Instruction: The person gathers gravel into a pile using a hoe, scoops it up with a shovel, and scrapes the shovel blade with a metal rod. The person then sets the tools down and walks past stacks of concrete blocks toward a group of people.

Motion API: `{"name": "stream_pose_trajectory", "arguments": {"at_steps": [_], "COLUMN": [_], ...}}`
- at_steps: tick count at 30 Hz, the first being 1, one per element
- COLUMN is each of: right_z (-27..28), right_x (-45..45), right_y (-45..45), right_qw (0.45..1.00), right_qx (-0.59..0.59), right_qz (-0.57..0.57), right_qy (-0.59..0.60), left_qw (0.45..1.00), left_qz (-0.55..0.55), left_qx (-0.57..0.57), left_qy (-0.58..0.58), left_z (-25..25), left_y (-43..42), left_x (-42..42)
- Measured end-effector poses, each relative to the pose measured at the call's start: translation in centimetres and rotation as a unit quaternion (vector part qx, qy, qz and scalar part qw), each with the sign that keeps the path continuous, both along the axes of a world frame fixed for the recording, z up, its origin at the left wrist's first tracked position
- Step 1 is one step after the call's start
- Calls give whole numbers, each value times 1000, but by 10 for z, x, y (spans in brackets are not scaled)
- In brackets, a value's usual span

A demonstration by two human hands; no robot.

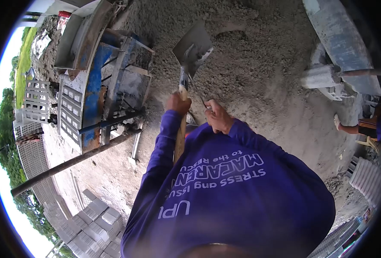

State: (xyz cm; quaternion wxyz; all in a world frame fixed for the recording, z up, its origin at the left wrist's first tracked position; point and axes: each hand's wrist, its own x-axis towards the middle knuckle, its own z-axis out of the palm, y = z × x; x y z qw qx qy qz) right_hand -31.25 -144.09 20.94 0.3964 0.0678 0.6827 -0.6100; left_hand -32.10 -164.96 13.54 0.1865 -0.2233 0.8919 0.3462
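A shovel with a flat metal blade [190, 45] and a wooden handle [180, 142] points away from me, its blade over grey gravelly material [259, 47]. My left hand [179, 104] is closed around the handle just behind the metal socket. To the right of the handle, in front of my purple shirt, my right hand [218, 118] is closed and apart from the handle. A thin dark piece shows by its fingertips, too small to name. The handle's rear end is hidden beside my left arm.
A blue, rusty metal machine frame [93, 99] stands left, with a long pole [76, 161] jutting from it. Grey concrete blocks [91, 225] are stacked at lower left. At right are a large metal panel [338, 34] and another person's bare leg [348, 128].
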Motion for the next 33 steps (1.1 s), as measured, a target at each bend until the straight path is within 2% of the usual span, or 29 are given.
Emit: {"name": "stream_pose_trajectory", "arguments": {"at_steps": [2, 3, 6, 7, 10, 14, 15, 18, 22, 24, 26, 27, 30, 31, 33], "right_z": [-33, -44, -45, -30, -7, -67, -64, 4, 47, 27, -6, 1, 52, 56, 29], "right_x": [-12, -32, -64, -51, 0, -53, -63, -40, -6, -23, -53, -55, -28, -25, -39], "right_y": [2, 2, 8, 13, 11, -1, -1, 14, 27, 16, 12, 16, 36, 37, 35], "right_qw": [999, 998, 995, 999, 996, 995, 991, 991, 991, 989, 986, 984, 992, 993, 992], "right_qx": [-8, 26, -15, -10, 22, 22, -33, -88, -126, -131, -131, -152, -128, -108, -116], "right_qz": [-33, -46, -95, -20, 27, -72, -127, -104, -44, -61, -98, -95, -9, -8, -26], "right_qy": [-23, 30, 8, 33, 81, 69, 12, 8, -10, 22, 14, -1, 4, 39, 29], "left_qw": [1000, 1000, 999, 998, 996, 993, 996, 994, 997, 996, 999, 1000, 987, 988, 984], "left_qz": [-4, 3, 11, 5, 23, 22, 0, 14, -4, -45, -25, -13, -79, -83, -92], "left_qx": [-28, -4, 45, 50, 88, 115, 89, 111, 68, 33, 17, 5, -140, -122, -148], "left_qy": [8, 5, 16, 27, 11, 2, 29, 7, 30, 70, 23, 1, -3, -37, -31], "left_z": [14, 13, 12, 14, 33, 34, 22, 30, 31, 20, 42, 53, 54, 56, 52], "left_y": [7, 6, -2, -5, 2, 0, -4, -3, -3, -2, 9, 10, 7, 7, 13], "left_x": [-2, 1, -3, -5, -12, -7, -5, -3, -9, -9, -12, -13, -12, -13, -14]}}
